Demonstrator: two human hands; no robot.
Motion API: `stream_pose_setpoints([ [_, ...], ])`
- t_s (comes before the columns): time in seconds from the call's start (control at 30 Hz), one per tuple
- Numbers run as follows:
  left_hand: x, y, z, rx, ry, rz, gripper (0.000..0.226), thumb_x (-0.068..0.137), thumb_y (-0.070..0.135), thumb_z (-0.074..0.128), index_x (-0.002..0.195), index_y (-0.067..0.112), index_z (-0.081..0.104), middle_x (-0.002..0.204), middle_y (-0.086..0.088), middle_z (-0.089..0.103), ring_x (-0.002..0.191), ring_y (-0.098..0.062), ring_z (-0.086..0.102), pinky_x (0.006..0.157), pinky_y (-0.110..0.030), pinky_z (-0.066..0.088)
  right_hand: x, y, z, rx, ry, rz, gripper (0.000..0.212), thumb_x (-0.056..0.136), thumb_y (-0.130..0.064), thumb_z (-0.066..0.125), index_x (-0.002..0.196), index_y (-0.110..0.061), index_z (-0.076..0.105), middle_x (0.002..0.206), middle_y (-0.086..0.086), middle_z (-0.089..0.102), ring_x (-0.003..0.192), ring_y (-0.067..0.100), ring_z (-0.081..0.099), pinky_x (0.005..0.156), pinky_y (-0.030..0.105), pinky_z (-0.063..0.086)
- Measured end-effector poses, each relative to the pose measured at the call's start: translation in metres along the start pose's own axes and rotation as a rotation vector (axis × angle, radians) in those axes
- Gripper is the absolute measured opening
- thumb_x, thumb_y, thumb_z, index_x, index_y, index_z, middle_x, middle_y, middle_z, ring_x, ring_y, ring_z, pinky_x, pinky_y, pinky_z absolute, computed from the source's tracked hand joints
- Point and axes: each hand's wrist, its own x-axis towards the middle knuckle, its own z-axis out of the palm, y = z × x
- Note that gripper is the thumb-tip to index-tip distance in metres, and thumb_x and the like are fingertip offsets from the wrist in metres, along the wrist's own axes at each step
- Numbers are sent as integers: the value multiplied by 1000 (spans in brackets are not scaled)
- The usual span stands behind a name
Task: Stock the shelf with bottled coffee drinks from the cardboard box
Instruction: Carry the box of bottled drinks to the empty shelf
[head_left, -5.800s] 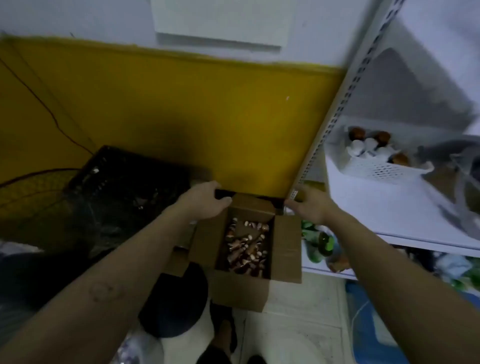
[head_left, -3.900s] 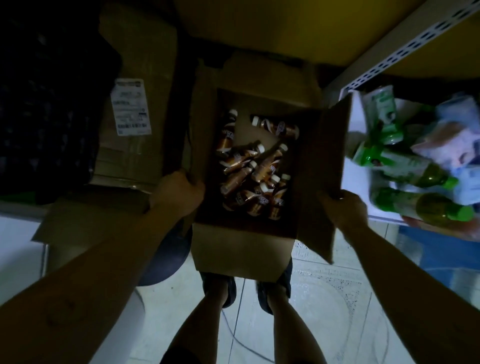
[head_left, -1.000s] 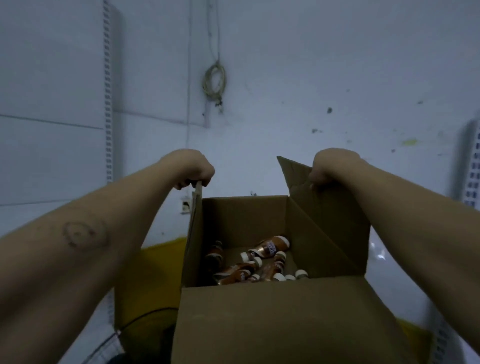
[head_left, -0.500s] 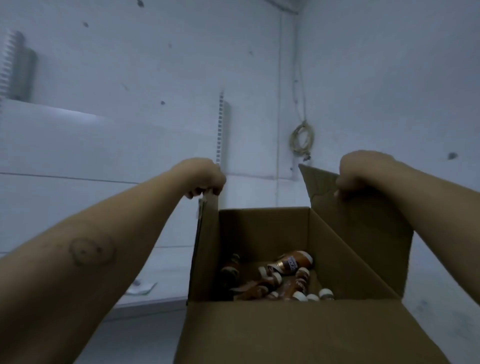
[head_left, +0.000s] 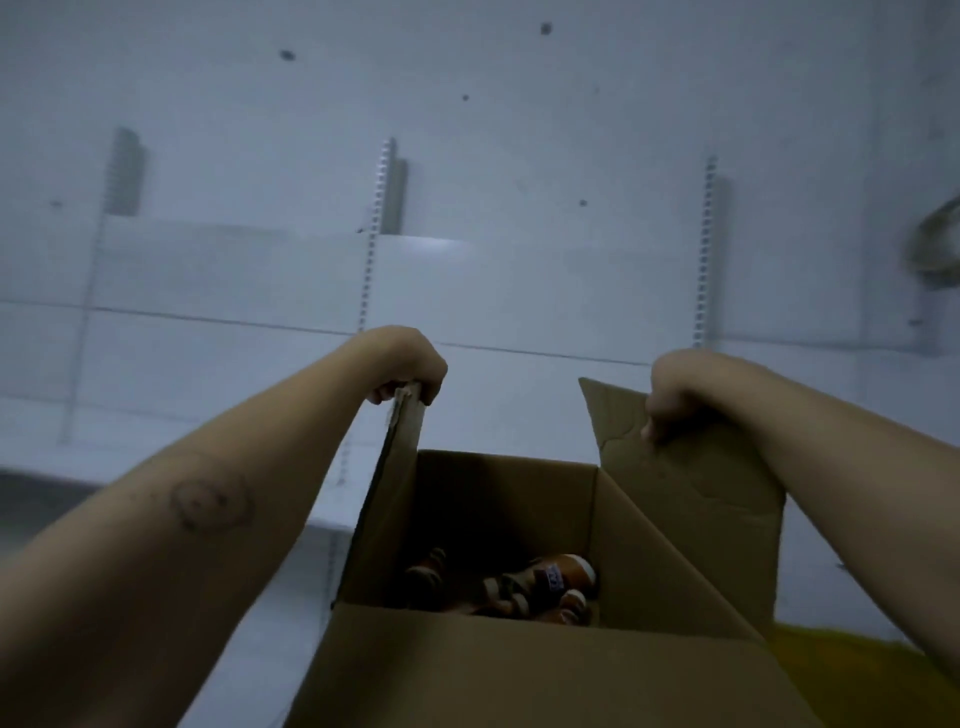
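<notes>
An open brown cardboard box (head_left: 519, 670) hangs in front of me, held up by its two side flaps. My left hand (head_left: 405, 364) is closed on the top edge of the left flap. My right hand (head_left: 680, 389) grips the top of the right flap. Several brown bottled coffee drinks (head_left: 550, 584) with pale caps lie jumbled on the box floor, partly hidden by the near wall. Behind the box stands a white shelf unit (head_left: 234, 364) with bare panels.
Slotted metal uprights (head_left: 371, 234) run up the white back wall. A coiled cable (head_left: 935, 244) hangs at the right edge. A yellow painted strip (head_left: 852, 654) shows low on the right. A shelf board edge (head_left: 156, 462) lies at left behind my forearm.
The view has swung left along the shelf wall; the coiled cable has slid to the right edge. Both hands keep hold of the flaps, and the box stays lifted.
</notes>
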Motion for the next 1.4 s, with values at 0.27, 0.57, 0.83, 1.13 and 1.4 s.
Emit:
stream_pose_setpoints([
  [0.27,-24,-192,8,50,5,-263,26,73,20,72,80,5,52,84,-16,56,63,-29,56,42,-28,39,-2,-185,33,92,-121,-305,61,86,-40,69,128,2,54,130,17,54,117,34,54,92,39,44],
  [0.57,-52,-373,37,71,-49,-468,20,67,21,72,67,4,62,53,-10,61,45,-25,57,40,-25,47,-22,-370,99,214,-197,-478,50,75,-48,76,99,-6,64,92,7,55,94,29,59,81,34,50],
  [0.83,-98,-506,87,104,-9,-581,16,68,25,59,65,10,61,60,-6,63,52,-21,61,42,-22,45,-57,-489,165,382,-220,-495,37,77,-45,74,74,-11,61,74,6,65,63,21,62,51,26,42],
  [1.13,-127,-592,139,139,54,-757,15,71,29,50,68,15,55,73,-5,59,71,-25,60,60,-29,47,-74,-589,227,420,-233,-606,22,87,-31,62,72,-14,58,73,1,61,64,18,58,49,24,37],
  [1.4,-113,-668,168,232,-2,-901,19,75,29,52,71,11,55,70,-6,58,63,-24,59,51,-25,41,-58,-700,275,498,-316,-690,16,87,-29,61,83,-14,63,83,4,65,74,21,61,54,26,42],
])
